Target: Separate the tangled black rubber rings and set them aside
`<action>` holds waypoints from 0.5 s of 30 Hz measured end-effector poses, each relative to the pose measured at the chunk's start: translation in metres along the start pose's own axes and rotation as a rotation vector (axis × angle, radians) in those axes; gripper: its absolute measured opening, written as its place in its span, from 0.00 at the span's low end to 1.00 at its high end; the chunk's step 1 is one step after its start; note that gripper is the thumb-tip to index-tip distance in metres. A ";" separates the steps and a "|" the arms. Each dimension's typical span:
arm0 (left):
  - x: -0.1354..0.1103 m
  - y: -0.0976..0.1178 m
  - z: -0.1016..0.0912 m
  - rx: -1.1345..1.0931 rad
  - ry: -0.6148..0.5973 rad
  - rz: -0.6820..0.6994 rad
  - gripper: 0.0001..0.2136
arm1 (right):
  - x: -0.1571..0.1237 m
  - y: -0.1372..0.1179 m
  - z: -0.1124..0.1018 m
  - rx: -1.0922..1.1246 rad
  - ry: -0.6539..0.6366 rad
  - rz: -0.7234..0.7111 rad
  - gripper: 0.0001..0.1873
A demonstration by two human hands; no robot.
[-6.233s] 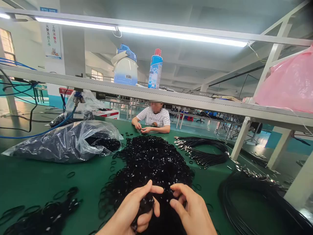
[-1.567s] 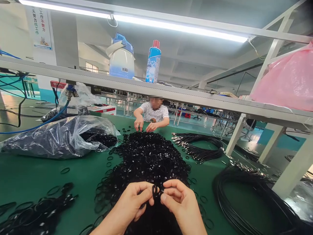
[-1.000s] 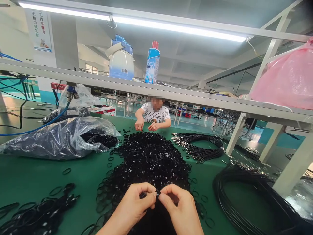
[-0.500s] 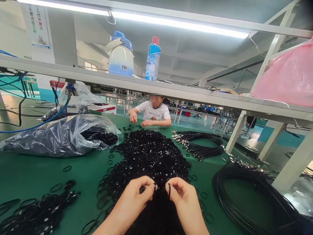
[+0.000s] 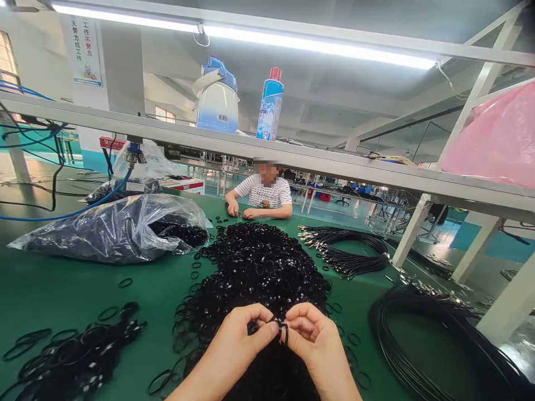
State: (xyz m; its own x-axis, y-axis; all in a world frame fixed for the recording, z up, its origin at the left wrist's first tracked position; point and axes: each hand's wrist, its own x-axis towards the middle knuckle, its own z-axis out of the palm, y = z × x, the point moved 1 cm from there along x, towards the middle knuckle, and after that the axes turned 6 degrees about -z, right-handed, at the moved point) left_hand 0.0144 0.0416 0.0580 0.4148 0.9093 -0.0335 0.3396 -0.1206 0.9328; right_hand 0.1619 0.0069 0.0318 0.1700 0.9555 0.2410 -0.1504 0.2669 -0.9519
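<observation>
While pinching one black rubber ring (image 5: 286,334) at the fingertips, left hand (image 5: 242,345) and right hand (image 5: 315,348) close together, mostly curled (no tool in either), over the heap of black rings (image 5: 254,273) on the green tabletop (image 5: 62,295).

The fingers (image 5: 261,318) hide part of the small black loop (image 5: 286,334) they pinch. The heap of black rubber rings (image 5: 254,273) and the black cable coil (image 5: 418,345) run off the bottom edge. What the co-worker's hands (image 5: 233,209) hold is too small to tell.
</observation>
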 end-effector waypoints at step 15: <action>0.013 -0.020 -0.005 -0.264 -0.164 -0.162 0.16 | -0.001 0.004 -0.014 -0.932 0.032 -0.256 0.20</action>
State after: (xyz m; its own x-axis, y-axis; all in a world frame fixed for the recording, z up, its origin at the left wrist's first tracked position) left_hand 0.0084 0.0581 0.0407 0.5108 0.8294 -0.2264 0.1913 0.1470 0.9704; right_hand 0.1750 0.0048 0.0246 0.1185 0.8745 0.4703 0.7255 0.2471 -0.6423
